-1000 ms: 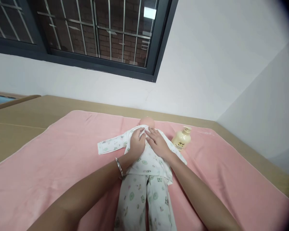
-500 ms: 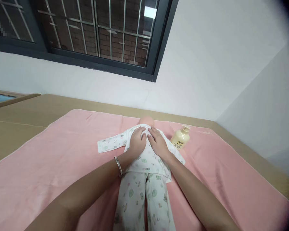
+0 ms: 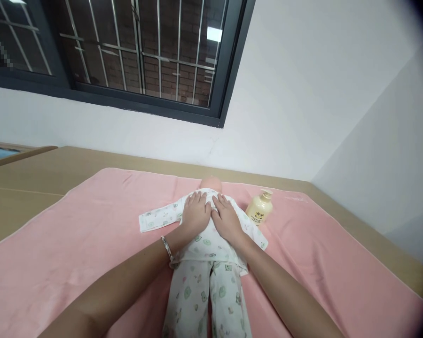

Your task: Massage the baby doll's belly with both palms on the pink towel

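Palms down, both of my hands lie flat and unclenched on the chest of a baby doll (image 3: 211, 239): my left hand (image 3: 195, 214) and my right hand (image 3: 226, 217) sit side by side, thumbs nearly touching, grasping nothing. A silver bangle (image 3: 167, 248) circles my left wrist. The doll lies on its back on a pink towel (image 3: 74, 244), head away from me, dressed in a white printed top and matching trousers, one sleeve (image 3: 158, 218) stretched out to the left. A cream lotion bottle (image 3: 258, 209) stands on the towel just beside the doll's right-hand side. Under the towel is a tan surface (image 3: 24, 188), with a barred window (image 3: 127, 51) in the white wall beyond.
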{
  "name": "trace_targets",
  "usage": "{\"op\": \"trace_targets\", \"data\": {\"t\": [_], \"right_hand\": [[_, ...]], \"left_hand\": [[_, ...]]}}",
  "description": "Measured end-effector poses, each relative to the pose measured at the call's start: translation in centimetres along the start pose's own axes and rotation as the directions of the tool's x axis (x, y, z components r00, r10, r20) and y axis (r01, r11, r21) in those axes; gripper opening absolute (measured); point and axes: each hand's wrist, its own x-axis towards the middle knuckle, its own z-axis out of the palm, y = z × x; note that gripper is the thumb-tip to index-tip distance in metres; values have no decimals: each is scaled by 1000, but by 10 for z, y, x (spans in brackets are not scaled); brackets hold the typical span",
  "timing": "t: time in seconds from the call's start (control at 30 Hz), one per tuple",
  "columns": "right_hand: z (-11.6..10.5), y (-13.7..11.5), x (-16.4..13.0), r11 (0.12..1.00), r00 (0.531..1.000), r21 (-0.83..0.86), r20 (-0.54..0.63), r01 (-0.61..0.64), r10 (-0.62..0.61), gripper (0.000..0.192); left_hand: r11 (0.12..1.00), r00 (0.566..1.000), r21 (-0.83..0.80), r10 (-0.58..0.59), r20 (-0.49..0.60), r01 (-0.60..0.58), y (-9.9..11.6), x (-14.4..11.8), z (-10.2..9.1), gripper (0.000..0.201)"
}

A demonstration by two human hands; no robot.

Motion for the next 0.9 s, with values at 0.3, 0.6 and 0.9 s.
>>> {"op": "trace_targets", "data": {"t": [0.3,0.6,0.9], "right_hand": [[-2,15,13,988,993,-124,-89,-86,76,49],[0,-27,-15,975,995,-197,-14,-99,98,54],[-2,-14,-5,998,999,-57,22,-33,34,52]], "left_hand": [[997,998,61,55,-37,-53,5,-5,-7,39],[994,993,-107,-21,112,33,-19,16,3,49],[984,999,-177,-9,33,14,-22,10,7,43]]}}
